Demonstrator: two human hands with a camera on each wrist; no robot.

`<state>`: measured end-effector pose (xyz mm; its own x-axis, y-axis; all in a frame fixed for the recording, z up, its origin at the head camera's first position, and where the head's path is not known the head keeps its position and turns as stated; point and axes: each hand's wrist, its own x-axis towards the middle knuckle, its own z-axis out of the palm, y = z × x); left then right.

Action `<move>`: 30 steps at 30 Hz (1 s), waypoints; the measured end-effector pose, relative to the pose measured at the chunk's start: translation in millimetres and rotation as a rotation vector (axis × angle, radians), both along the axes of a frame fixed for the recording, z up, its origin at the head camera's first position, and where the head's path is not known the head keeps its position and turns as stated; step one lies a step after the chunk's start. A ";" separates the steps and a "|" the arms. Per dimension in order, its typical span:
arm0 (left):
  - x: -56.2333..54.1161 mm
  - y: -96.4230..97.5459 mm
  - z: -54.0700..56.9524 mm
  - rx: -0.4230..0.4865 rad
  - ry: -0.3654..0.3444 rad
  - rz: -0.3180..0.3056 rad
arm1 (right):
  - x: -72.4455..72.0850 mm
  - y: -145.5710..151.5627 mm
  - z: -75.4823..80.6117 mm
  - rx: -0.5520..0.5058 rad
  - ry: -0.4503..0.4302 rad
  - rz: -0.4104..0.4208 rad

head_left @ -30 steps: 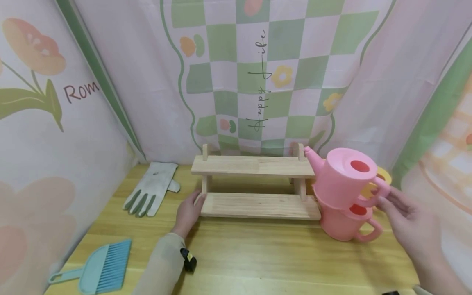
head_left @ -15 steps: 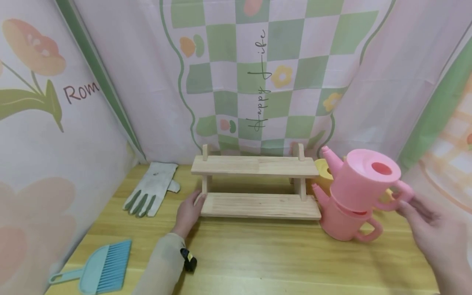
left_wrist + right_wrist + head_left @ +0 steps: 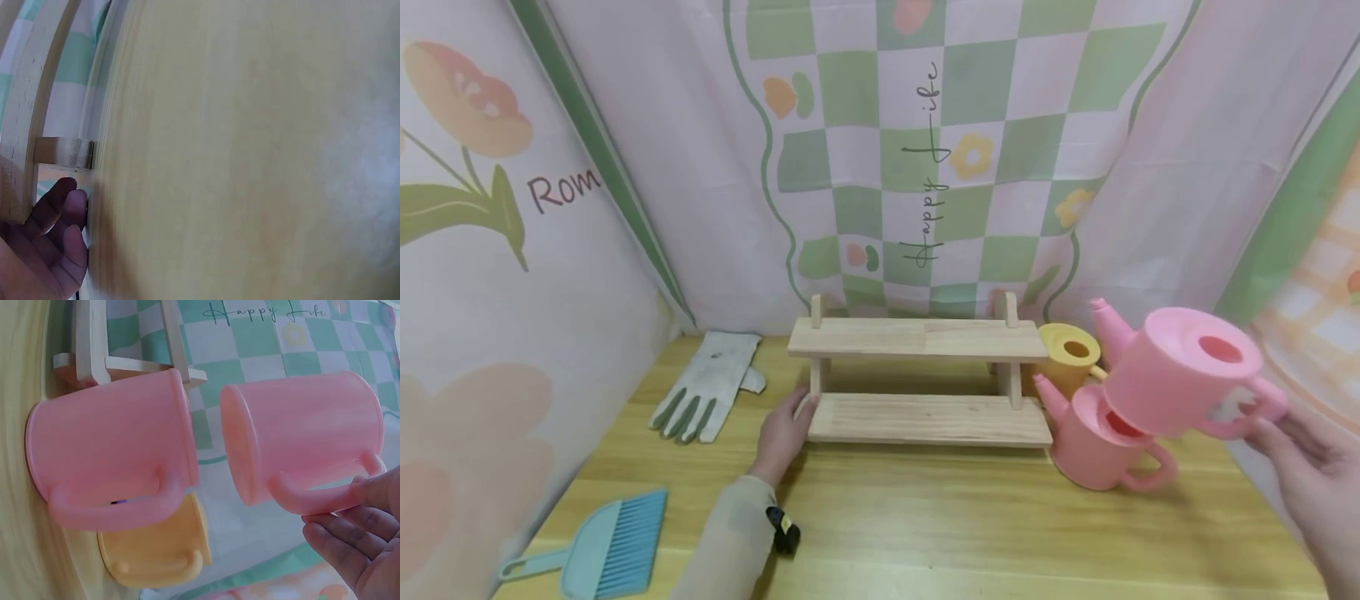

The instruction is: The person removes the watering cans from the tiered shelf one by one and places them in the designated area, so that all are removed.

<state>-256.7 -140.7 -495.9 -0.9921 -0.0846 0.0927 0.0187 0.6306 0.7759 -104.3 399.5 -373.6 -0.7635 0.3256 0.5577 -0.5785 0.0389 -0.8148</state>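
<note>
By its handle, my right hand (image 3: 1311,479) holds a pink watering can (image 3: 1187,371) in the air, spout pointing left. A second pink watering can (image 3: 1097,450) stands on the table below it, beside the right end of a two-tier wooden shelf (image 3: 925,417). In the right wrist view, the lifted can (image 3: 306,431) hangs apart from the standing one (image 3: 112,437), and my fingers pinch its handle. My left hand (image 3: 786,433) grips the left end of the shelf's lower board; in the left wrist view its fingers (image 3: 75,209) curl at the board's edge.
A yellow watering can (image 3: 1067,354) stands behind the lower pink can, partly hidden. Grey-white work gloves (image 3: 711,379) lie at the back left of the wooden table (image 3: 925,517). A blue brush with dustpan (image 3: 598,546) lies at the front left. Printed curtains (image 3: 917,167) close off the back.
My right hand has carried the pink watering can to the right, off from above the standing one. More of the yellow can now shows. My left hand has stayed on the shelf.
</note>
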 end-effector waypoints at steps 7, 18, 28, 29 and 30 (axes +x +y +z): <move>1.0 0.1 0.3 -0.004 0.007 0.004 | 3.0 11.4 -3.0 0.000 -0.010 -0.053; -0.4 -0.2 -1.2 -0.009 0.010 0.009 | 6.3 29.9 -16.6 0.108 0.006 -0.166; 0.3 -0.1 1.9 -0.004 -0.003 -0.001 | -20.9 142.5 -98.2 0.379 -0.004 -0.224; 0.6 0.0 2.3 -0.003 -0.005 -0.001 | -19.1 143.4 -98.2 0.391 -0.040 -0.255; 0.5 0.0 2.7 0.000 -0.012 0.002 | -16.4 140.5 -95.6 0.396 -0.049 -0.261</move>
